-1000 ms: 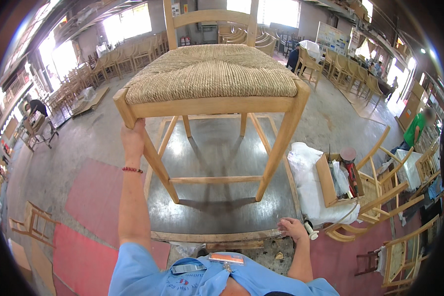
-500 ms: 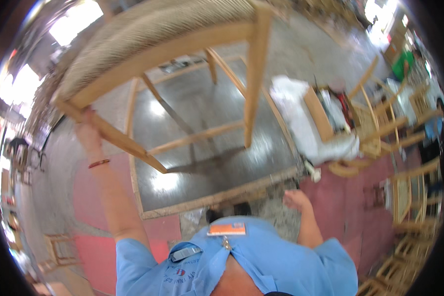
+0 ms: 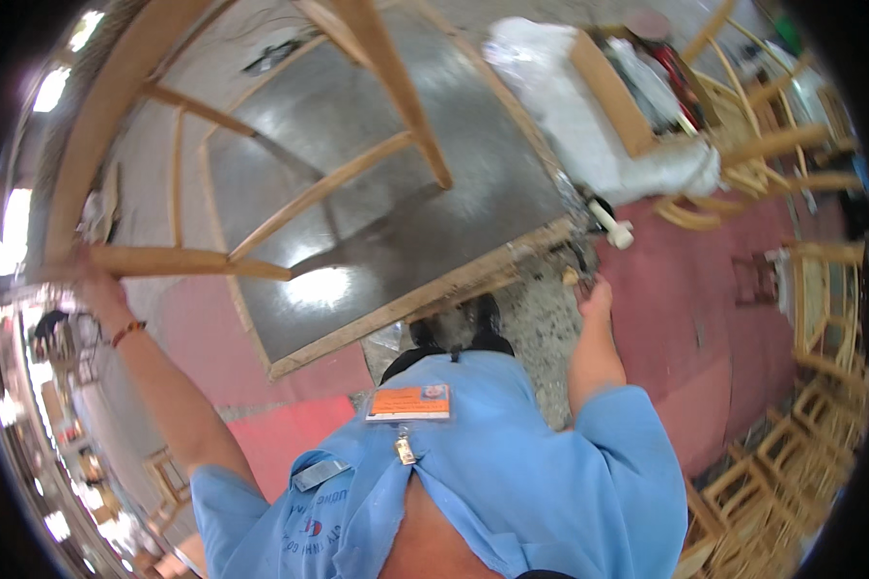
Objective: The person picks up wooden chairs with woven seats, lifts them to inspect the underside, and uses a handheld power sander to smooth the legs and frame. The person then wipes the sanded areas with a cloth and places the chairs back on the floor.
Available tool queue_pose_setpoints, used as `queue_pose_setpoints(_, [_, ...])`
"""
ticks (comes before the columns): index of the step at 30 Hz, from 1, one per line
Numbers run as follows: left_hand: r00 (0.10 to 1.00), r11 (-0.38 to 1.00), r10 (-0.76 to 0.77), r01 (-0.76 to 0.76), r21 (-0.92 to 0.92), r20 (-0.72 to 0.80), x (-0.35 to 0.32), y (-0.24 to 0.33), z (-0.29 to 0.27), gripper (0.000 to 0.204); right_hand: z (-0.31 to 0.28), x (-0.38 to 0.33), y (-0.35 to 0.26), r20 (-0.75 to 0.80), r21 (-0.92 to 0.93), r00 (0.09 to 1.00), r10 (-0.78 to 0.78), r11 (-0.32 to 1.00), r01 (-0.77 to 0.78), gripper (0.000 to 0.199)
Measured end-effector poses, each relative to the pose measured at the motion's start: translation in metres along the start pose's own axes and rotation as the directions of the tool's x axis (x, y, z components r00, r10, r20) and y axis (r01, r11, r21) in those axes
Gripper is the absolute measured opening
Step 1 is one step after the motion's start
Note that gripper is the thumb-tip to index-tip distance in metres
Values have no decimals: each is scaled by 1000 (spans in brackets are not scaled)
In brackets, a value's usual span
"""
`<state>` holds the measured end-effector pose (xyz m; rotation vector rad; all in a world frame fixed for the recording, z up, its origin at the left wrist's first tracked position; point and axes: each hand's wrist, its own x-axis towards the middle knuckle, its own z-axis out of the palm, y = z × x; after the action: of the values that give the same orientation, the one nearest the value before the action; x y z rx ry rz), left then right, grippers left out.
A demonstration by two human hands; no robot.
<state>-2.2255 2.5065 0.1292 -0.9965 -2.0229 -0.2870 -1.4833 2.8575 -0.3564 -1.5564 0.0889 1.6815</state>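
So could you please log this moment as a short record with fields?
left hand: grips the chair at a wooden rail, arm raised
right hand: low, by the corner of the metal platform, grip unclear
chair: wooden frame, tilted, one leg tip on the platform
platform: shiny metal sheet with wood edging, on a red floor
nearby: bare chair frames at the right, a white sack

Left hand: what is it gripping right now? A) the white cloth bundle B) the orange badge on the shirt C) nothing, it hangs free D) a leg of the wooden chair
D. The left hand is closed around a leg of the wooden chair, with the arm stretched up to it, while the right hand reaches down toward the floor by the platform's edge.
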Motion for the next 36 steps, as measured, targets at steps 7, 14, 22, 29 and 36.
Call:
queue_pose_setpoints(7, [800,355,-584,404,-843,137,-2,50,1,24,47,-47,13,-211,138,966,-148,974,179,44])
queue_pose_setpoints(14, [724,124,-655,384,-915,216,5,104,-11,22,237,-182,51,785,-82,425,-451,604,793,52])
queue_pose_setpoints(22, [781,134,-579,375,-917,234,40,73,39,25,372,-229,104,830,-334,374,-414,170,927,19])
queue_pose_setpoints(29, [820,53,-418,451,-891,390,97,18,107,26,347,-232,193,696,-311,305,-650,111,944,18])
queue_pose_setpoints(36, [830,95,-382,473,-876,406,159,12,175,32,404,-232,218,618,-325,371,-693,205,923,18])
